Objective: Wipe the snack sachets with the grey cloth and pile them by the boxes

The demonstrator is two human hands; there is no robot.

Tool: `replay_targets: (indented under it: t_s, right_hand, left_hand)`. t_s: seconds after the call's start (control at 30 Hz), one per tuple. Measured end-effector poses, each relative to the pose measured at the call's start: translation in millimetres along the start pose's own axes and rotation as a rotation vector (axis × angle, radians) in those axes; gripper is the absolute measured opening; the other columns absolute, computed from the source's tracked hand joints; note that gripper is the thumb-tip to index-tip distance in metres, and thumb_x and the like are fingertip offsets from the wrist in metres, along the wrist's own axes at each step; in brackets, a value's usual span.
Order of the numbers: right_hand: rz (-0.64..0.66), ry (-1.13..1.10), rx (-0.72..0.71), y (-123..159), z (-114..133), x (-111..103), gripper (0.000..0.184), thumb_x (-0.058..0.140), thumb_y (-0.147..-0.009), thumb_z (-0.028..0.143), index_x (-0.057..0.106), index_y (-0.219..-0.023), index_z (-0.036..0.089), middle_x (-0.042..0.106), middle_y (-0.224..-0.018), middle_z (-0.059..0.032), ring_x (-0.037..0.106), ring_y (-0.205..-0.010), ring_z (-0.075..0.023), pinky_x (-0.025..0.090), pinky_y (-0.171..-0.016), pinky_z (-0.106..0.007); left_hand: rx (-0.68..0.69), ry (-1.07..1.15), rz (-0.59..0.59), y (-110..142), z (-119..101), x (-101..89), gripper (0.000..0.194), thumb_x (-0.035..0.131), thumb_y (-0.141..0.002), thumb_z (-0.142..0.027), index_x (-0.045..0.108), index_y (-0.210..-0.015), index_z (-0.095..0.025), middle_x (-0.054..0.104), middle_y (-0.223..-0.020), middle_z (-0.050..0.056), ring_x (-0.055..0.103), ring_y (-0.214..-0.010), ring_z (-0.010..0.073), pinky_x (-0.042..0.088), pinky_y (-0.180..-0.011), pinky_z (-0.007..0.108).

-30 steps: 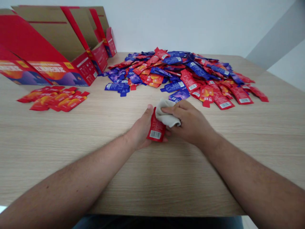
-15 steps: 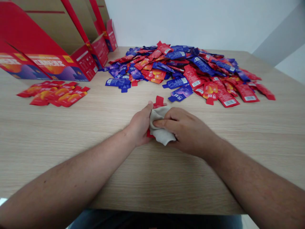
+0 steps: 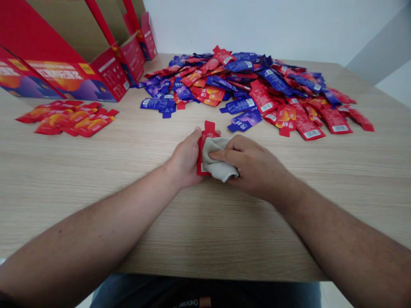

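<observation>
My left hand (image 3: 187, 160) holds a red sachet (image 3: 203, 143) over the table, its spout-like tab pointing away from me and its barcode side up. Pinched in my right hand (image 3: 253, 164) is a pale grey cloth (image 3: 220, 169), pressed against the sachet's face and covering most of it. My left fingers lie partly hidden beneath the sachet. Just beyond my hands, a blue sachet (image 3: 245, 120) lies at the near edge of a big heap of red and blue sachets (image 3: 221, 81).
Open red cardboard boxes (image 3: 73, 79) stand at the back left. In front of them lies a small group of red sachets (image 3: 69, 119) in overlapping rows. A white wall (image 3: 272, 25) rises behind the wooden table (image 3: 224, 231).
The cloth has slid from the sachet's upper part down across its face, then slightly back up, leaving the tab and left edge showing. The left hand keeps its hold while the view tilts down.
</observation>
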State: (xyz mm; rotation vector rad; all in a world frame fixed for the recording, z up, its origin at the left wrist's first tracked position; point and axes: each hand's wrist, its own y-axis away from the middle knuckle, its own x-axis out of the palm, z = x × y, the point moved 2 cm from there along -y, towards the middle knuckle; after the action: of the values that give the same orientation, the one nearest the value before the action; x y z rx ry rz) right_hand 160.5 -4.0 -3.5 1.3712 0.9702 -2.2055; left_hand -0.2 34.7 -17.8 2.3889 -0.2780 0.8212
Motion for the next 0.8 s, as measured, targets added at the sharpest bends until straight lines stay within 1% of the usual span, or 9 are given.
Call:
replay_targets:
  t_s: [0.1,0.23,0.37,0.4,0.53,0.63,0.7,0.73,0.8]
  right_hand:
    - [0.066,-0.040,-0.047,0.1,1.0,2.7,0.043,0.078,-0.092,0.025,0.079,-0.135,0.021,0.071,-0.108,-0.0096,0.065,-0.097,-0.0253,0.056,-0.088,-0.038]
    - [-0.026,0.009,0.028,0.4,-2.2,3.4,0.045,0.077,-0.092,0.025,0.078,-0.136,0.019,0.070,-0.107,-0.0118,0.065,-0.095,-0.0266,0.055,-0.086,-0.041]
    - [0.058,-0.068,-0.069,1.3,-0.5,6.7,0.042,0.078,-0.092,0.025,0.080,-0.134,0.021,0.070,-0.109,-0.0096,0.065,-0.098,-0.0254,0.055,-0.089,-0.039]
    - [0.059,-0.072,-0.068,1.5,-2.0,6.5,0.042,0.078,-0.092,0.025,0.080,-0.134,0.022,0.070,-0.109,-0.0093,0.065,-0.097,-0.0249,0.055,-0.088,-0.038]
    - [-0.017,-0.030,0.022,2.2,-10.0,2.5,0.044,0.077,-0.091,0.025,0.080,-0.135,0.020,0.069,-0.105,-0.0106,0.064,-0.092,-0.0245,0.053,-0.082,-0.037]
    - [0.067,-0.104,-0.030,2.6,-8.8,2.5,0.044,0.079,-0.091,0.026,0.080,-0.134,0.024,0.069,-0.108,-0.0087,0.065,-0.094,-0.0235,0.053,-0.082,-0.036]
    - [0.120,-0.140,-0.034,2.6,-10.6,2.2,0.043,0.080,-0.090,0.026,0.081,-0.133,0.027,0.069,-0.109,-0.0073,0.066,-0.095,-0.0232,0.054,-0.084,-0.035]
    - [0.114,-0.131,-0.011,2.5,-13.4,1.2,0.043,0.080,-0.090,0.026,0.081,-0.133,0.027,0.069,-0.108,-0.0075,0.066,-0.095,-0.0235,0.055,-0.085,-0.036]
    - [0.054,-0.084,0.033,2.2,-20.2,-1.7,0.044,0.078,-0.089,0.025,0.081,-0.134,0.024,0.070,-0.106,-0.0092,0.066,-0.095,-0.0249,0.055,-0.084,-0.038]
  left_hand:
    - [-0.016,0.016,-0.019,-1.1,0.4,-1.1,0.056,0.035,-0.113,-0.055,0.073,-0.118,-0.015,0.080,-0.093,0.011,0.078,-0.085,0.0271,0.061,-0.081,0.039]
    - [0.025,0.012,0.001,-2.5,-0.3,-0.9,0.057,0.032,-0.114,-0.055,0.073,-0.114,-0.015,0.081,-0.096,0.012,0.079,-0.087,0.0271,0.062,-0.080,0.038]
    - [-0.015,0.016,-0.047,-3.0,-0.5,-2.2,0.059,0.034,-0.112,-0.059,0.074,-0.116,-0.016,0.081,-0.094,0.011,0.080,-0.089,0.0282,0.063,-0.081,0.039]
    - [-0.012,0.016,-0.044,-3.4,-0.9,-2.5,0.060,0.033,-0.112,-0.059,0.074,-0.115,-0.016,0.081,-0.093,0.011,0.080,-0.089,0.0283,0.063,-0.081,0.039]
    - [0.040,0.003,0.005,-5.6,-2.7,-3.7,0.063,0.028,-0.113,-0.059,0.074,-0.105,-0.017,0.080,-0.089,0.011,0.080,-0.086,0.0271,0.064,-0.076,0.037]
    - [0.012,0.017,-0.030,-6.6,-2.3,-4.7,0.063,0.029,-0.113,-0.060,0.074,-0.106,-0.017,0.081,-0.092,0.012,0.081,-0.095,0.0297,0.065,-0.086,0.042]
    - [0.004,0.029,-0.048,-7.1,-2.8,-4.8,0.063,0.029,-0.112,-0.061,0.074,-0.106,-0.017,0.081,-0.093,0.012,0.081,-0.100,0.0316,0.065,-0.091,0.045]
    - [0.017,0.032,-0.051,-7.5,-3.6,-4.9,0.062,0.029,-0.112,-0.061,0.073,-0.105,-0.018,0.081,-0.092,0.011,0.081,-0.101,0.0317,0.065,-0.092,0.046]
    - [0.062,0.037,-0.054,-8.5,-5.9,-5.0,0.062,0.028,-0.113,-0.060,0.073,-0.103,-0.018,0.081,-0.091,0.011,0.081,-0.101,0.0309,0.066,-0.093,0.046]
